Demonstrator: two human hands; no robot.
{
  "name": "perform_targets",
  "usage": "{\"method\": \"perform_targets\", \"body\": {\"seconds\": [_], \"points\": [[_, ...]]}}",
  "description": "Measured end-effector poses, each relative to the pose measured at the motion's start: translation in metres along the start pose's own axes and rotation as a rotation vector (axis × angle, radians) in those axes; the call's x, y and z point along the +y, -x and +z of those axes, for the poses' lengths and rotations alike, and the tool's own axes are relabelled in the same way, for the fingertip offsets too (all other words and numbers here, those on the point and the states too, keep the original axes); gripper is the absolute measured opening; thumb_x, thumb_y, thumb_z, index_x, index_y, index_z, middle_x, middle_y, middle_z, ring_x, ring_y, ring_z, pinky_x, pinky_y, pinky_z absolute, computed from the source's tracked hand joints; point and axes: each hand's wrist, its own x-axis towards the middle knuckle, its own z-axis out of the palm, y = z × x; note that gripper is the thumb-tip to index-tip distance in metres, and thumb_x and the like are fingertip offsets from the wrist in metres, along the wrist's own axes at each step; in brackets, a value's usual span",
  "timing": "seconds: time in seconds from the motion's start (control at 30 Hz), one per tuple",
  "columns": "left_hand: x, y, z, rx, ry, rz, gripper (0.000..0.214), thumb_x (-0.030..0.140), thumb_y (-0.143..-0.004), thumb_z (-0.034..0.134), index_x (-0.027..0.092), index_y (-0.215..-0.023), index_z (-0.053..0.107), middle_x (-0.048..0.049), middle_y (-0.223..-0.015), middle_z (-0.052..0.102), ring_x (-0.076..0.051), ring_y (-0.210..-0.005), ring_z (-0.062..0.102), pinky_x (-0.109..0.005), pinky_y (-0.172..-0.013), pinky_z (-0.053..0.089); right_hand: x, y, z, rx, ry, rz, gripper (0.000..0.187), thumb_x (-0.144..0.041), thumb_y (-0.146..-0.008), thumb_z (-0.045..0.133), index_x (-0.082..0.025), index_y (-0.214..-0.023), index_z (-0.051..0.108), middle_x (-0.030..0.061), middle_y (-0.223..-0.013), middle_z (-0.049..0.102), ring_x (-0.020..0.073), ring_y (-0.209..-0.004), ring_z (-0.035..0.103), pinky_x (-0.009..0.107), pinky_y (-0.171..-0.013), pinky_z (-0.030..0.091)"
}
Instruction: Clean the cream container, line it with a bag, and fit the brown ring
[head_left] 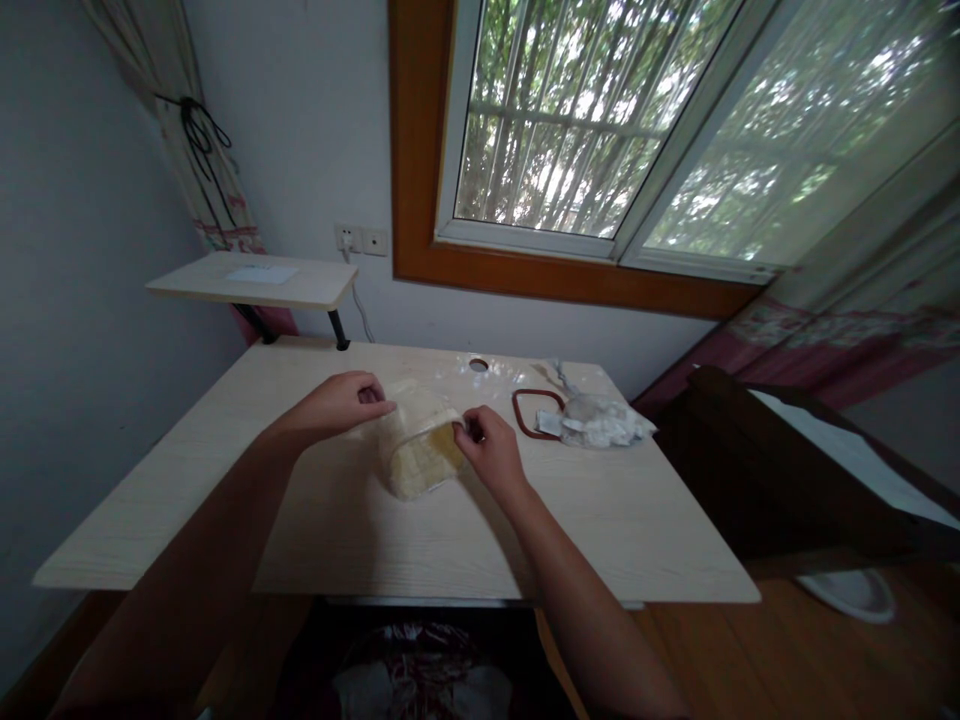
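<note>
A clear plastic bag [417,452] with pale yellow contents lies in the middle of the light wooden desk [337,520]. My left hand [341,402] pinches the bag's top left edge with closed fingers. My right hand [491,448] pinches its right edge, fingers closed too. Both hands grip the plastic near the bag's mouth. What the yellow contents are cannot be made out.
A brown ring-shaped band [534,412] and a crumpled clear and white wrapper [600,422] lie at the desk's back right. A cable hole [478,365] sits near the back edge. A small raised shelf [255,280] stands at the back left. A dark chair [787,480] is on the right.
</note>
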Motion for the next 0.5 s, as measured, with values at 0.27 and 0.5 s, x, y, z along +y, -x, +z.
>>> {"method": "perform_targets", "body": {"seconds": [0.27,0.5], "points": [[-0.003,0.001,0.002,0.028,-0.157,0.088,0.016,0.032,-0.075,0.062,0.021,-0.075,0.074,-0.0059,-0.079,0.071,-0.02,-0.074,0.064,-0.03,-0.069,0.048,0.001,-0.001,0.0,-0.003,0.004,0.009,0.008,-0.03,-0.086,0.06,-0.022,-0.083,0.059,-0.0012,-0.072,0.057,0.0154,-0.064,0.054,0.027,-0.062,0.042],[-0.014,-0.006,0.0,0.069,-0.031,-0.027,0.021,0.037,-0.077,0.063,0.02,-0.081,0.075,-0.0054,-0.081,0.074,-0.022,-0.077,0.067,-0.032,-0.075,0.051,0.002,0.0,-0.001,-0.029,-0.019,0.008,0.009,-0.031,-0.087,0.059,-0.022,-0.084,0.06,-0.0009,-0.072,0.058,0.0154,-0.064,0.054,0.027,-0.061,0.041]]}}
